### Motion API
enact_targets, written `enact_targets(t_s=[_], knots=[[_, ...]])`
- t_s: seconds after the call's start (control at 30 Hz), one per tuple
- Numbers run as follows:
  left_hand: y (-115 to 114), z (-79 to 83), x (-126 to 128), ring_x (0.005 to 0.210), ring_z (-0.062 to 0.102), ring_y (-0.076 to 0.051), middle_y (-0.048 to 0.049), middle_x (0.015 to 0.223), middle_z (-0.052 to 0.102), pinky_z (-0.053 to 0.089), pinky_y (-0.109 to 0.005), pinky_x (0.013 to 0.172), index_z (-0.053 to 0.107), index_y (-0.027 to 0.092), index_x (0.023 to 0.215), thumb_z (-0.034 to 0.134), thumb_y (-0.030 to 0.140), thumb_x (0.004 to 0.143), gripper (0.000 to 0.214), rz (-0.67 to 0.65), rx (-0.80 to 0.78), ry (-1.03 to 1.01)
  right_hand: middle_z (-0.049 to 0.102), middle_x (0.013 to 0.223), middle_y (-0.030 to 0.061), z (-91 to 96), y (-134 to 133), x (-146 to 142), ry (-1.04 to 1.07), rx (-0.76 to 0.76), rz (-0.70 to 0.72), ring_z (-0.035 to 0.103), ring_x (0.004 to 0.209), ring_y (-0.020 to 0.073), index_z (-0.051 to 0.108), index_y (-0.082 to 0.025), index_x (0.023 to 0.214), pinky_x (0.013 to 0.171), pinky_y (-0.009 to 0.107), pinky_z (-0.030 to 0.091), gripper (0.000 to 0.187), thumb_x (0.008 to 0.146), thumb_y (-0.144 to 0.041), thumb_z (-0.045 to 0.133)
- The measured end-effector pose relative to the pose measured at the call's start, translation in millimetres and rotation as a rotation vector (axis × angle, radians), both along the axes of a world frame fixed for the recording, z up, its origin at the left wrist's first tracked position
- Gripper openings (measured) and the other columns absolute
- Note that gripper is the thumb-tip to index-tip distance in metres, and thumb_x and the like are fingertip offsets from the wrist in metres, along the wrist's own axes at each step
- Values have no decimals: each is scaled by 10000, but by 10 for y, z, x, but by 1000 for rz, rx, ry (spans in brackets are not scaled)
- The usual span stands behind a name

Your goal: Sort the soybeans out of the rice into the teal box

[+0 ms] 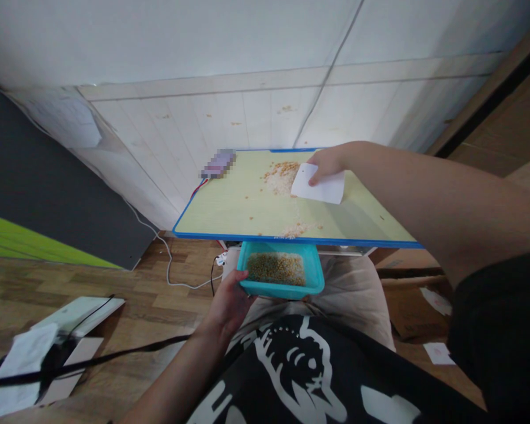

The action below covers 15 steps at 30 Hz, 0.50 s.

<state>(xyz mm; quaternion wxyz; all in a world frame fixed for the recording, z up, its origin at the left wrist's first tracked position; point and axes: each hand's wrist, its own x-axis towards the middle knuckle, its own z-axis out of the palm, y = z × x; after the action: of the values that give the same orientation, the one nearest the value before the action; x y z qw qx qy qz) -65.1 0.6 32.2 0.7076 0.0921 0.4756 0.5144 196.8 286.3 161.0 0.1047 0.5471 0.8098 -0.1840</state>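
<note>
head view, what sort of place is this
Probably a room in a home: wood-plank floor, a small blue-edged desk against a white panelled wall, and loose cables on the floor.

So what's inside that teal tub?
A layer of yellowish grains lies in the teal tub the left hand holds. They cover its floor, hiding anything beneath. The right hand holds a white card on the table.

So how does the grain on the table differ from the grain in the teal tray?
The table grain lies scattered in loose patches beside the white card; the tray grain forms one packed bed inside the teal tray. The table grain looks paler, the tray grain darker. Both look like the same small kernels.
</note>
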Motion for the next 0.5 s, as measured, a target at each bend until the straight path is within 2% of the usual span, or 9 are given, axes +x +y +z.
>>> enact_targets(t_s=[0.13, 0.23, 0.5], knots=[[3, 3, 1, 977, 756, -247, -78, 1033, 827, 596, -342, 846, 749, 157, 1059, 641, 184, 736, 341, 5, -15, -7, 801, 1080, 77, -34, 56, -19, 9, -37, 53, 766, 971, 329, 740, -233, 1242, 787, 444, 655, 547, 780, -504, 851], [5, -8, -1, 926, 749, -220, -65, 1033, 827, 589, -321, 814, 750, 160, 1083, 632, 184, 753, 352, 12, -28, -16, 789, 1138, 82, -49, 74, -24, 29, -61, 19, 744, 1073, 364, 753, -230, 1195, 861, 477, 648, 534, 738, -463, 900], [5, 3, 6, 932, 758, -248, -83, 999, 827, 596, -348, 815, 744, 149, 1069, 632, 176, 745, 344, 10, -11, -19, 791, 1159, 98, -128, -154, -58, 204, -381, -109, 767, 1025, 354, 730, -233, 1210, 779, 461, 655, 504, 768, -427, 876]])
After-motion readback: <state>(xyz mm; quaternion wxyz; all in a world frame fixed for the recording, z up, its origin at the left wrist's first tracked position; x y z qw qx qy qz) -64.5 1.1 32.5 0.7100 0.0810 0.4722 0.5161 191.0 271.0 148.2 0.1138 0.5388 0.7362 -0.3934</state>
